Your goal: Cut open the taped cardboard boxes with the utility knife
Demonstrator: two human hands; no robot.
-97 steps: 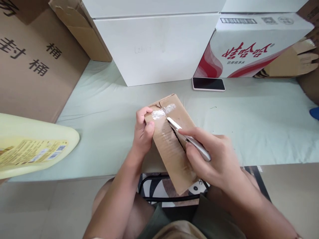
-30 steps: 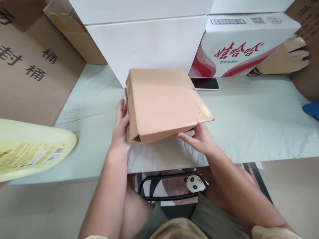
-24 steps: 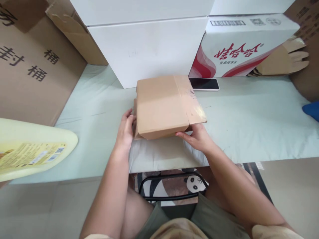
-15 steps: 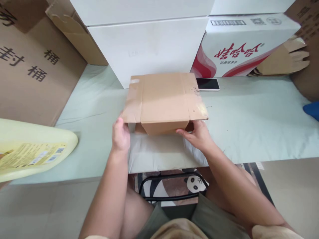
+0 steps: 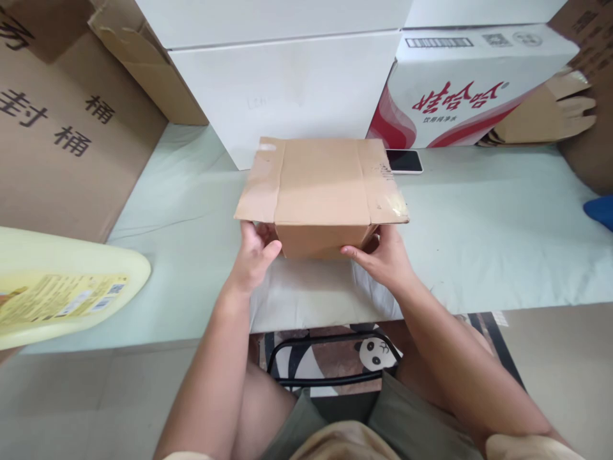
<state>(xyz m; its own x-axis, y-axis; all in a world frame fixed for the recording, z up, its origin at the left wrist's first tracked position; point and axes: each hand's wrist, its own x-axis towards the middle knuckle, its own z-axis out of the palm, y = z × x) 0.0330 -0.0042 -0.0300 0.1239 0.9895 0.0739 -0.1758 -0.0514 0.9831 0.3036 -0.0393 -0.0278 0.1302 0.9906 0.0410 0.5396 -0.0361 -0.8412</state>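
A small brown cardboard box (image 5: 325, 182) is at the middle of the cloth-covered table, its wide top panel jutting out past both sides. My left hand (image 5: 253, 252) grips its left side from below the overhang, thumb near the front face and fingers partly hidden. At the opposite side, my right hand (image 5: 380, 255) holds the box with the thumb along the lower front and the other fingers out of sight beneath the panel. Whether the box rests fully on the cloth cannot be made out.
White cartons (image 5: 287, 89) stand behind the box. A red-and-white water carton (image 5: 460, 96) is at the back right, with a phone (image 5: 406, 161) in front. A pale yellow jug (image 5: 71, 287) lies at the left, near a large brown carton (image 5: 62, 128). The green tablecloth (image 5: 488, 236) spreads rightward.
My left hand has moved right and inward, from the panel's left edge to underneath it. The box's top has shifted slightly right and its overhanging front edge has risen a little.
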